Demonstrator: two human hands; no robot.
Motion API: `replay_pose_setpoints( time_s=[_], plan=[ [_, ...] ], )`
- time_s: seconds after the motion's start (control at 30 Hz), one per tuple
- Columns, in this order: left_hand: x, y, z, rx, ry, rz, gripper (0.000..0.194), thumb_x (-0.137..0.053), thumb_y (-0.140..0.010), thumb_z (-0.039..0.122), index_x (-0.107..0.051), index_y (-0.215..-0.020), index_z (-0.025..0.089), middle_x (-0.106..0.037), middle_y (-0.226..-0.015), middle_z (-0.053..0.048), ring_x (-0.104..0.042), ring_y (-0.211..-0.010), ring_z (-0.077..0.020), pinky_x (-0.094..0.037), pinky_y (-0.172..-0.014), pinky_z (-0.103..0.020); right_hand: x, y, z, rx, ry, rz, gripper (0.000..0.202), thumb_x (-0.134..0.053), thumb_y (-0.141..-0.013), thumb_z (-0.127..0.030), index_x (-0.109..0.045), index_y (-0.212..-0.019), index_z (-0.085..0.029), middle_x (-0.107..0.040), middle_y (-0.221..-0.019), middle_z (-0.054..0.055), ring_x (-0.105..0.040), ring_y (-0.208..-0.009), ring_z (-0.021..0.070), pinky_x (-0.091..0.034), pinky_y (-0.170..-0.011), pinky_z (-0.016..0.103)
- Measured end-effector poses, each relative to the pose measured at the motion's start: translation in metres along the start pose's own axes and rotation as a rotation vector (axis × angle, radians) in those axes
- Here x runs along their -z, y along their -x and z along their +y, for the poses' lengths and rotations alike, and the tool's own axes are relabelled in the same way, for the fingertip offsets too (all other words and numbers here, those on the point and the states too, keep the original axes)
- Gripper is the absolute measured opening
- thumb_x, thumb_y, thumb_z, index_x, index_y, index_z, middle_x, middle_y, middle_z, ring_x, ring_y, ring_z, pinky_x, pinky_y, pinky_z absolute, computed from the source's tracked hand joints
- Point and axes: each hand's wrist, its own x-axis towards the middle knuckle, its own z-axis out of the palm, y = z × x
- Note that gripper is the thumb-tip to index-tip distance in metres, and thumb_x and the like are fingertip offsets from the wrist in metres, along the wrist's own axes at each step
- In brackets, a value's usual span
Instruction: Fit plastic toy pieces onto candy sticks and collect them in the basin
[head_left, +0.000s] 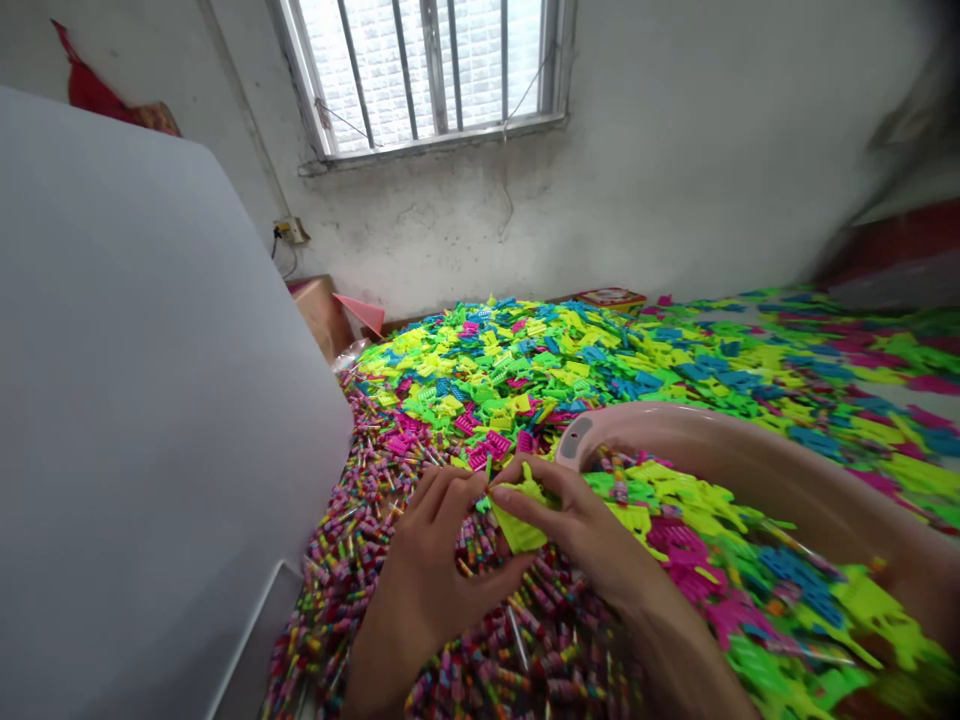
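Observation:
A flat yellow plastic piece (519, 520) with a shaped top is pinched between the thumb and fingers of my right hand (581, 515). My left hand (431, 560) is curved around its left side, the fingertips at the upper left edge and the thumb by the lower edge. A small green bit (484, 492) shows between the two hands; what it belongs to is unclear. Under my hands spreads a heap of small multicoloured striped sticks (360, 520). Just to the right, a pink basin (675, 418) holds yellow, green, pink and blue plastic pieces with some striped sticks among them.
Beyond my hands lies a large pile of bright plastic pieces (510, 350), spreading right past the basin. A big pale panel (165, 380) stands close on the left. A cardboard box (319, 310), a barred window (435, 70) and a wall socket (292, 230) are at the back.

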Motion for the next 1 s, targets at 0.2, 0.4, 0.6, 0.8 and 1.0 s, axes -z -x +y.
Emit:
replay_pose_setpoints(
  time_s=[0.2, 0.4, 0.6, 0.8, 1.0],
  plan=[
    [0.0037, -0.0008, 0.0012, 0.005, 0.003, -0.031, 0.046, -0.081, -0.076, 0.028, -0.052, -0.112, 0.024, -0.065, -0.103, -0.004, -0.062, -0.1, -0.0216, -0.056, -0.082, -0.034, -0.0004, -0.0023, 0.0021, -0.004, 0.009, -0.047, 0.031, -0.07, -0.084, -0.051, -0.065, -0.092, -0.021, -0.064, -0.094, 0.001, -0.06, -0.091, 0.0207, -0.045, -0.08, 0.029],
    [0.0051, 0.0025, 0.0003, 0.093, 0.086, -0.035, 0.053, -0.084, -0.073, 0.028, -0.051, -0.114, 0.024, -0.063, -0.101, -0.003, -0.064, -0.091, -0.0189, -0.055, -0.076, -0.032, -0.0009, -0.0014, 0.0042, 0.04, 0.04, -0.031, 0.029, -0.069, -0.086, -0.05, -0.065, -0.09, -0.022, -0.065, -0.097, 0.001, -0.06, -0.099, 0.0225, -0.043, -0.087, 0.031],
    [0.0048, 0.0019, 0.0022, 0.047, 0.048, -0.051, 0.044, -0.081, -0.076, 0.025, -0.053, -0.111, 0.025, -0.062, -0.095, -0.002, -0.063, -0.087, -0.0182, -0.055, -0.073, -0.03, -0.0008, -0.0003, 0.0022, 0.031, 0.017, -0.053, 0.029, -0.07, -0.085, -0.05, -0.066, -0.09, -0.022, -0.064, -0.093, 0.001, -0.06, -0.093, 0.0208, -0.045, -0.082, 0.029],
    [0.0052, 0.0013, 0.0014, 0.039, 0.056, -0.02, 0.044, -0.082, -0.076, 0.029, -0.054, -0.108, 0.023, -0.064, -0.093, -0.002, -0.064, -0.086, -0.0182, -0.055, -0.072, -0.03, -0.002, -0.0019, 0.0022, 0.008, -0.014, -0.054, 0.03, -0.07, -0.084, -0.051, -0.064, -0.088, -0.021, -0.061, -0.088, 0.0, -0.059, -0.082, 0.0179, -0.046, -0.071, 0.027],
    [0.0066, 0.0005, 0.0027, 0.033, 0.052, -0.023, 0.045, -0.082, -0.076, 0.029, -0.055, -0.11, 0.022, -0.065, -0.094, -0.002, -0.065, -0.086, -0.0175, -0.054, -0.072, -0.029, -0.0014, 0.0, -0.0038, 0.053, 0.027, -0.063, 0.029, -0.071, -0.083, -0.05, -0.065, -0.086, -0.021, -0.065, -0.089, 0.001, -0.06, -0.089, 0.0208, -0.048, -0.079, 0.029]
  ],
)
